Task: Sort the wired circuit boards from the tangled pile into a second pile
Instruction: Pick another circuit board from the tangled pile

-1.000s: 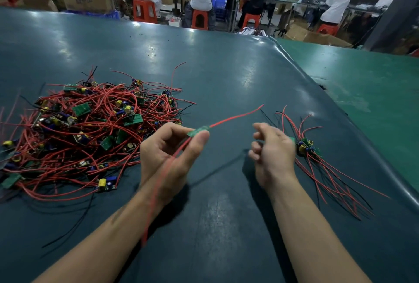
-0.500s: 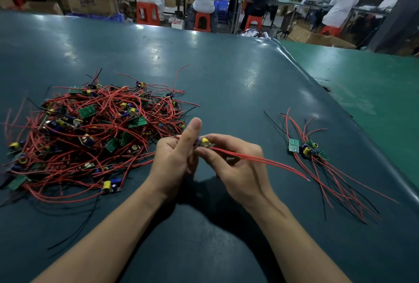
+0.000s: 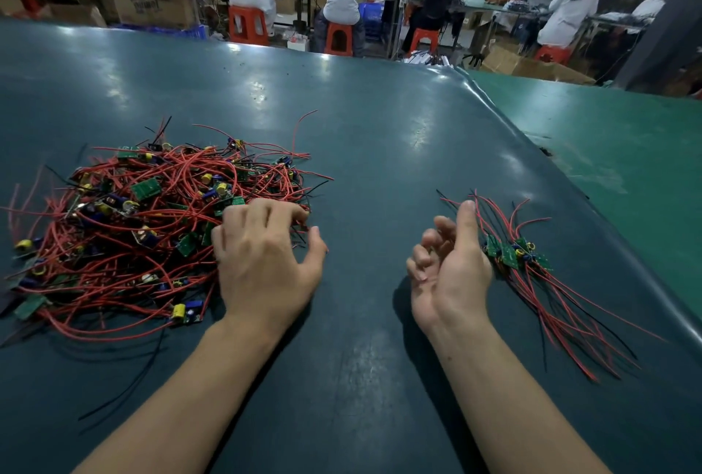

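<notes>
Now 2 piles (image 3: 152,230), (image 3: 532,276), 2 hands (image 3: 262,260), (image 3: 452,268)

I see a bare strip of dark mat (image 3: 364,184) running between the tangled pile (image 3: 152,230) on my left and the second pile (image 3: 532,276) on my right; both hands sit in it, and loose wire ends stray outward from each pile

Left hand (image 3: 266,264) is palm down, fingers spread and bent; right hand (image 3: 450,268) is palm up, fingers loosely curled, holding nothing.
</notes>
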{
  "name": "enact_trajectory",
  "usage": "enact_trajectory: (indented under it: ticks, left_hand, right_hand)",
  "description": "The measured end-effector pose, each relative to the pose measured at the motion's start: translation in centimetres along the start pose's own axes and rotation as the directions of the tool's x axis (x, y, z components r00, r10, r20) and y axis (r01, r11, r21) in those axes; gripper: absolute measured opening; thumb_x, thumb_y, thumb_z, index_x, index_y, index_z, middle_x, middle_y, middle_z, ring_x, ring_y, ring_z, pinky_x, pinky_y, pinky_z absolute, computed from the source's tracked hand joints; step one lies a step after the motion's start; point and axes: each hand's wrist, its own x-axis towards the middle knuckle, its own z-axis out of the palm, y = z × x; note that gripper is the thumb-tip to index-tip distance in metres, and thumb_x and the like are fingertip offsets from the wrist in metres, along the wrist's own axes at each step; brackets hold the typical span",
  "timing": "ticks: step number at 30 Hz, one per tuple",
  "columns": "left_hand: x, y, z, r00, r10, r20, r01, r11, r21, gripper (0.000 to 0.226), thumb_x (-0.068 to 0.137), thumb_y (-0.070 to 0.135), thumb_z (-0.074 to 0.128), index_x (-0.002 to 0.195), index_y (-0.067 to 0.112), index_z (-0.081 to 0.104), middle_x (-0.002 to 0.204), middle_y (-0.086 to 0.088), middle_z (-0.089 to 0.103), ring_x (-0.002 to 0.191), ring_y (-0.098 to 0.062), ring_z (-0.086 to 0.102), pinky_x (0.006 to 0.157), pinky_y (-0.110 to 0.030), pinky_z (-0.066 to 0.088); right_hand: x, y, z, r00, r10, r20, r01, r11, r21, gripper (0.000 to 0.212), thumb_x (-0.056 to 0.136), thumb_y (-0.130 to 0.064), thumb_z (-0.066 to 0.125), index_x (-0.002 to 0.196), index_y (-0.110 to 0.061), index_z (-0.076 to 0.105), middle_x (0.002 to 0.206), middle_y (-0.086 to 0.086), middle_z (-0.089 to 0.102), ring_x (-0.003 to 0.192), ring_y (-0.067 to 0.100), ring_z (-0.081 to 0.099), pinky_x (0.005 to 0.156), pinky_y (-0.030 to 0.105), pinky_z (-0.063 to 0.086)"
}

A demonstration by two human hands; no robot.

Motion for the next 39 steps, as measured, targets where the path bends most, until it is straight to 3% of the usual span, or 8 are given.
enact_trajectory:
  ticks: [4,11,17,19,22,29,34,39]
  left_hand:
    - [0.4,-1.2,0.1,0.979,-0.147,0.138,0.111,0.964,0.243,0.044,0.083,0.034,0.066,0.122,0.014,0.061,0.118,-0.010,0.058,0.111,-0.035,0.046,0.086,-0.047,0.037]
    - [0.4,-1.3,0.1,0.960,-0.181,0.212,0.112,0.947,0.300,0.030,0.092,0.037,0.058,0.113,0.017,0.066,0.113,-0.007,0.061,0.113,-0.031,0.046,0.089,-0.045,0.036]
    - [0.7,-1.1,-0.5,0.993,0.012,-0.122,0.001,0.994,0.106,0.013,0.086,0.016,0.065,0.098,0.011,0.067,0.099,-0.011,0.059,0.094,-0.035,0.050,0.080,-0.043,0.039]
    - [1.0,-1.3,-0.7,0.977,-0.001,-0.215,0.032,0.990,0.141,0.020,0.085,0.018,0.064,0.104,0.012,0.063,0.107,-0.013,0.058,0.102,-0.035,0.047,0.084,-0.043,0.037]
    - [1.2,-1.6,-0.5,0.983,-0.123,-0.135,0.146,0.974,0.173,0.039,0.083,0.014,0.066,0.121,0.012,0.061,0.128,-0.015,0.053,0.119,-0.038,0.042,0.095,-0.048,0.034]
    - [2.0,-2.9,-1.0,0.979,-0.158,-0.129,0.176,0.974,0.144,0.039,0.088,0.014,0.064,0.126,0.010,0.061,0.123,-0.015,0.059,0.112,-0.041,0.046,0.089,-0.049,0.038]
    - [1.8,-2.7,-1.2,0.975,0.002,-0.221,-0.001,1.000,0.000,0.023,0.089,0.020,0.072,0.108,0.007,0.071,0.100,-0.013,0.069,0.094,-0.038,0.056,0.082,-0.044,0.039]
    - [0.8,-0.4,-1.5,0.837,0.393,-0.382,-0.473,0.869,-0.142,0.018,0.090,0.022,0.074,0.103,0.009,0.073,0.106,-0.001,0.072,0.094,-0.021,0.067,0.081,-0.042,0.044]
  right_hand:
    - [0.2,-0.2,0.1,0.999,-0.040,0.011,0.041,0.997,-0.058,0.038,0.099,-0.042,0.052,0.074,-0.013,0.055,0.049,-0.003,0.048,0.034,0.010,0.035,0.036,0.016,0.022]
    - [0.7,-0.3,-0.1,1.000,0.008,0.030,-0.007,0.998,-0.061,0.035,0.099,-0.033,0.051,0.071,-0.013,0.056,0.049,-0.002,0.048,0.034,0.010,0.033,0.036,0.016,0.021]
    - [0.8,0.0,0.0,0.998,-0.010,0.061,0.017,0.992,-0.128,0.033,0.097,-0.029,0.052,0.069,-0.012,0.055,0.048,-0.002,0.048,0.033,0.011,0.033,0.037,0.015,0.021]
    - [0.8,0.0,0.0,0.998,-0.012,0.068,0.021,0.991,-0.134,0.032,0.097,-0.028,0.053,0.068,-0.012,0.056,0.048,-0.002,0.049,0.034,0.011,0.033,0.037,0.016,0.021]
    - [0.8,0.0,-0.1,0.997,-0.013,0.078,0.023,0.990,-0.136,0.032,0.097,-0.027,0.053,0.069,-0.012,0.056,0.049,-0.002,0.048,0.034,0.011,0.033,0.038,0.016,0.021]
    - [0.7,-0.1,-0.2,0.996,-0.006,0.090,0.019,0.990,-0.142,0.031,0.096,-0.026,0.053,0.069,-0.011,0.056,0.049,-0.002,0.048,0.035,0.011,0.033,0.038,0.016,0.021]
    - [0.7,-0.1,-0.1,0.996,0.000,0.085,0.013,0.988,-0.152,0.031,0.096,-0.026,0.053,0.069,-0.011,0.057,0.049,-0.002,0.048,0.035,0.011,0.033,0.038,0.016,0.021]
    - [0.4,0.2,0.0,0.963,0.098,0.249,-0.032,0.966,-0.257,0.031,0.097,-0.030,0.052,0.074,-0.011,0.062,0.054,0.000,0.052,0.038,0.011,0.036,0.038,0.017,0.021]
